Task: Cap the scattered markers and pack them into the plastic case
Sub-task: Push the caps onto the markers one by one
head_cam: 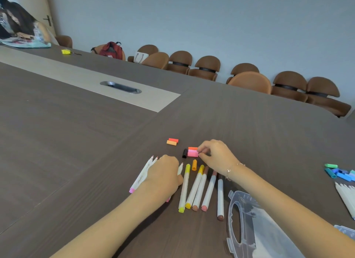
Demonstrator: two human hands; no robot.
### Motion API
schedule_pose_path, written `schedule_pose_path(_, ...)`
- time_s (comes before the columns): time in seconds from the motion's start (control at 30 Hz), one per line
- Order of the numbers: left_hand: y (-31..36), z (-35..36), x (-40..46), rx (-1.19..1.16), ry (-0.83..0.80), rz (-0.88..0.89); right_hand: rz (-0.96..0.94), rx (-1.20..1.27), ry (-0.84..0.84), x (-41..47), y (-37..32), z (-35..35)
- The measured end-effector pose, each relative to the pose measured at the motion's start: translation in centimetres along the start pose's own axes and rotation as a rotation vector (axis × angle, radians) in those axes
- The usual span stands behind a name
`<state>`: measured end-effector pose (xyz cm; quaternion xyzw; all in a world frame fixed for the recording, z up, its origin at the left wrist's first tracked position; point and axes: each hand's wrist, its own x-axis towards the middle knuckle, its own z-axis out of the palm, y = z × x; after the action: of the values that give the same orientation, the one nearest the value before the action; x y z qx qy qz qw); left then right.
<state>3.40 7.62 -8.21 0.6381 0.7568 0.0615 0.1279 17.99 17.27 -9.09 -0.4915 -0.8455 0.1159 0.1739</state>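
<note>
Left hand (163, 173) grasps uncapped markers (143, 173), their print unreadable; right hand (215, 156) pinches a pink cap (192, 153); bare table (76, 142) stretches left.

No readable text

Grey print runs along the white-barrelled marker (141, 178) under my left hand (163, 176), too blurred to read.

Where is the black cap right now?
In the head view the black cap lies on the table just left of the pink cap, which the right hand is pinching, beyond the row of markers.
</note>
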Motion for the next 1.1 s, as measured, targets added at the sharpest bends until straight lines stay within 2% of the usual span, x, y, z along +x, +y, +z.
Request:
schedule_pose_path(0.13,-0.5,-0.5,-0.1,-0.068,-0.019,-0.021,-0.094,-0.071,-0.107,2.2,-0.5,-0.1)
schedule_pose_path(0.27,-0.6,0.1,-0.1,0.001,0.038,0.021,-0.127,-0.147,-0.177,3.1,-0.7,0.5)
schedule_pose_path(0.37,-0.2,0.8,0.0,0.001,0.101,0.043,-0.119,-0.153,-0.159,3.1,-0.6,0.7)
schedule_pose_path(0.6,0.6,1.2,-0.1,0.002,0.092,0.062,-0.049,-0.105,-0.11,2.8,0.2,0.8)
schedule_pose_path(0.73,1.5,1.5,-0.4,0.009,0.128,0.03,0.039,0.259,-0.017,1.8,0.0,0.3)
schedule_pose_path(0.83,0.8,1.0,0.0,-0.056,0.092,-0.014,0.114,0.662,-0.017,0.7,-0.4,-0.2)
schedule_pose_path(0.9,-0.2,0.4,0.3,-0.211,0.075,-0.004,0.234,1.052,-0.085,-0.1,-0.9,-0.5)
schedule_pose_path(0.97,-0.8,-0.5,0.1,-0.465,0.021,0.026,0.325,1.362,-0.138,-0.7,-1.5,-0.9)
schedule_pose_path(1.03,-0.8,-1.3,-0.1,-0.657,-0.06,0.072,0.386,1.516,-0.136,-1.0,-1.9,-1.0)
schedule_pose_path(1.1,-0.5,-1.6,-0.3,-0.731,-0.116,0.1,0.416,1.576,-0.117,-1.0,-2.4,-1.0)
